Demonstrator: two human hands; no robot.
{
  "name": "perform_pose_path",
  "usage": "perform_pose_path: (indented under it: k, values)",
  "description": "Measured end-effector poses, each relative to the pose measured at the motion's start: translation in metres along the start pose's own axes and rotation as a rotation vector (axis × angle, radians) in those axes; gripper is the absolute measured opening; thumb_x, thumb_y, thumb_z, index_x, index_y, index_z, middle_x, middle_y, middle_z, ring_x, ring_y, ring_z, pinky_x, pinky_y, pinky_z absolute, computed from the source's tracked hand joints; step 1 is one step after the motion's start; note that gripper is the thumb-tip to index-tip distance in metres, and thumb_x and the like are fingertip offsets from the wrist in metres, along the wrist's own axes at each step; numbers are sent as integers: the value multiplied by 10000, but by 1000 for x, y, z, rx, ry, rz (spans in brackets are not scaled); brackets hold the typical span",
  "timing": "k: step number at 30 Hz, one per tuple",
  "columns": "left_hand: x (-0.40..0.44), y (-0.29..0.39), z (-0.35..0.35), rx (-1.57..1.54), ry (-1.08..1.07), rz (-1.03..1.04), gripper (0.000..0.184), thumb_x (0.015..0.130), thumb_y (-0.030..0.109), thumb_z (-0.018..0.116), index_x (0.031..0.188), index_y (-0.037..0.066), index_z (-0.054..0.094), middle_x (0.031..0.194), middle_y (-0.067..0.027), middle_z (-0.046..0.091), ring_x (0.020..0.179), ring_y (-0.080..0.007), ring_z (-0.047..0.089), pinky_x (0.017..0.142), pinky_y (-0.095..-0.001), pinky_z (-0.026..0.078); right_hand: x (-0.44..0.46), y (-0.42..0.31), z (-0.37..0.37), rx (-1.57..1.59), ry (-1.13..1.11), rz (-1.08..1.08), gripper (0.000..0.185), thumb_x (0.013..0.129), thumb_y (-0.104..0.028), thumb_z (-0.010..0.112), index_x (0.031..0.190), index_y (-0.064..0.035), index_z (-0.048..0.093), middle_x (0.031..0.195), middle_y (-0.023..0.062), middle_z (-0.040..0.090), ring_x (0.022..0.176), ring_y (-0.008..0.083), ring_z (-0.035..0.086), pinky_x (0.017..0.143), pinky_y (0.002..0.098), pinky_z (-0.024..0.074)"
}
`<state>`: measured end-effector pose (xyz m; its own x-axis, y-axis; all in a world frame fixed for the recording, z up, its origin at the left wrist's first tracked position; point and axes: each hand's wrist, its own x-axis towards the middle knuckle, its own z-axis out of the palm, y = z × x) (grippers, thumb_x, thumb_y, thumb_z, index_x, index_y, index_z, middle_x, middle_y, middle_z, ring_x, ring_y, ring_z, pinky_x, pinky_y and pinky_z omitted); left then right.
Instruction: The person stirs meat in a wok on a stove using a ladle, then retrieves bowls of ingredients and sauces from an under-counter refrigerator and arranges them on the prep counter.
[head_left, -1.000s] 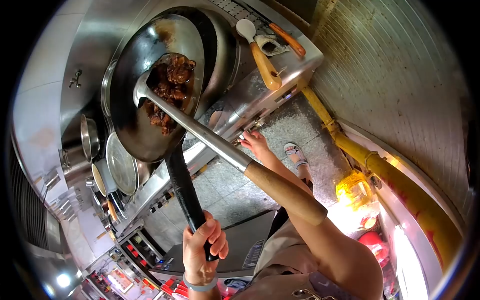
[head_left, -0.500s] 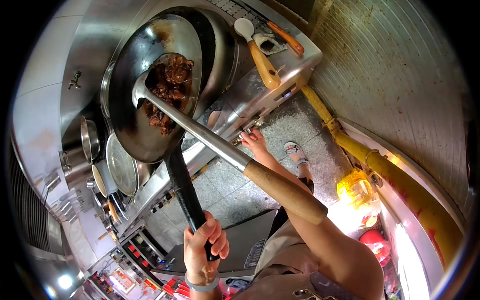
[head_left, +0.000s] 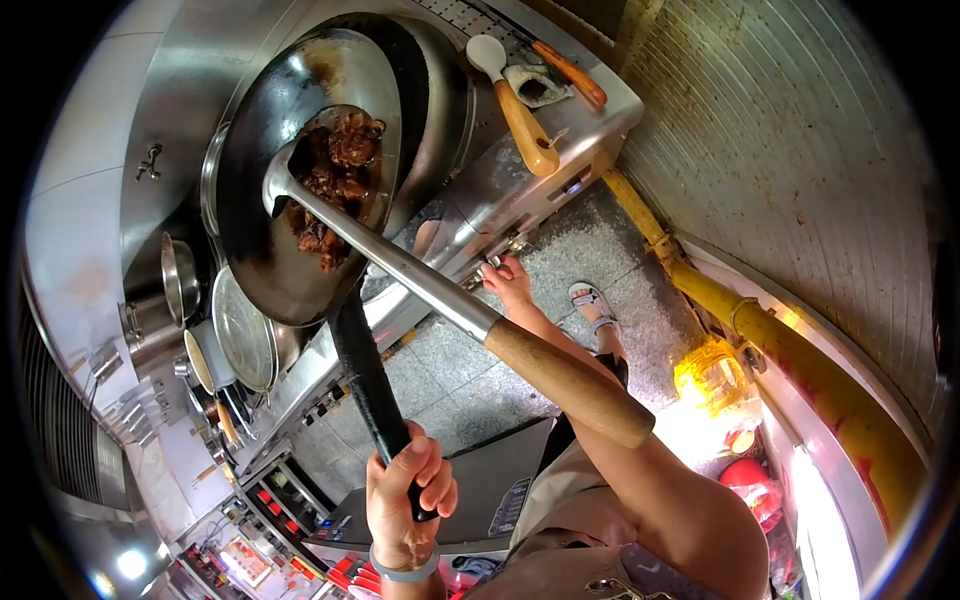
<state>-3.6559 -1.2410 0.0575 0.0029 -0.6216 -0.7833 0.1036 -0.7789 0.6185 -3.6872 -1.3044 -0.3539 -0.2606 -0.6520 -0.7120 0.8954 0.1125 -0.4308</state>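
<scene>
My left hand (head_left: 412, 490) is wrapped round the black handle (head_left: 372, 385) of a wok (head_left: 250, 230). The wok is tilted over the stove and holds dark brown, glossy pieces of food (head_left: 335, 185). A long ladle (head_left: 400, 270) lies across it, its bowl beside the food, its wooden grip over my right forearm; neither hand holds it. Lower down, my right hand (head_left: 510, 284) has its fingers closed on a small metal knob (head_left: 490, 265) at the stove's front.
A white spoon with a wooden handle (head_left: 525, 130), an orange-handled tool (head_left: 570, 73) and a cloth (head_left: 537, 87) lie on the stove's corner. Pans and a strainer (head_left: 244, 328) stand at the left. A yellow pipe (head_left: 700, 285) runs along the right, near a yellow container (head_left: 710, 378).
</scene>
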Motion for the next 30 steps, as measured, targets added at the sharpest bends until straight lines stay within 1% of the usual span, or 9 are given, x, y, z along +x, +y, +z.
perform_pose_path:
  k: [2, 6, 8, 13, 18, 26, 27, 28, 30]
  values:
    - [0, 0, -1, -20, -26, 34, 150, 817, 96, 546, 752, 62, 415, 536, 37, 340, 339, -33, 307, 274, -191, 289, 1, 0, -1, 9, -3, -3, 286, 744, -112, 697, 975, -69, 533, 639, -75, 470, 696, 78, 555, 666, 267, 519]
    - [1, 9, -4, -21, -40, 50, 172, 819, 94, 538, 727, 75, 394, 532, 40, 331, 332, -30, 299, 265, -191, 288, 1, 2, -2, -26, 8, -5, 313, 745, -113, 697, 1002, -60, 526, 667, -65, 493, 702, 85, 557, 665, 274, 514]
    - [5, 13, -9, -26, -39, 26, 187, 800, 121, 564, 712, 48, 416, 528, 11, 360, 342, -53, 338, 287, -213, 313, 2, 2, -1, -44, 1, -4, 329, 746, -111, 696, 1019, -57, 519, 684, -56, 511, 707, 86, 557, 669, 275, 512]
    - [19, 24, -11, -69, -91, 36, 181, 805, 105, 551, 709, 55, 405, 530, 23, 353, 345, -42, 326, 279, -199, 301, 2, 1, -4, -94, -30, -39, 376, 758, -114, 685, 1069, -46, 485, 778, -4, 583, 730, 92, 558, 659, 268, 501]
    - [38, 36, -8, -62, -118, 50, 168, 859, 87, 463, 727, 66, 362, 569, 29, 339, 360, -31, 333, 285, -190, 344, 2, 2, -4, -126, -18, -70, 390, 744, -128, 703, 1055, -38, 486, 774, -1, 580, 715, 90, 553, 623, 255, 493]
    - [54, 40, -11, -149, -133, 46, 153, 870, 51, 427, 737, 58, 351, 573, 23, 334, 361, -38, 317, 285, -191, 300, 2, 2, -5, -202, 9, -90, 382, 725, -139, 723, 1020, -34, 504, 696, -15, 541, 630, 63, 515, 540, 222, 466]
    - [52, 40, -11, -168, -156, 46, 136, 870, 50, 424, 753, 49, 355, 576, 21, 335, 361, -40, 311, 284, -192, 287, 0, 1, -3, -127, 2, -99, 362, 733, -138, 715, 1012, -34, 509, 690, -23, 538, 618, 55, 497, 535, 213, 455]
    - [50, 40, -13, -185, -177, 45, 120, 870, 49, 421, 768, 39, 359, 579, 19, 335, 361, -42, 306, 282, -192, 274, -1, 0, -3, -108, -8, -104, 358, 741, -135, 706, 1018, -32, 505, 687, -25, 539, 619, 56, 499, 543, 214, 453]
    - [45, 38, -21, -224, -210, 17, 87, 871, 50, 416, 804, 26, 366, 583, 16, 334, 361, -46, 298, 284, -197, 257, -2, -5, -5, -156, -51, -13, 432, 756, -162, 692, 1098, -32, 461, 880, 47, 586, 825, 142, 571, 722, 306, 503]
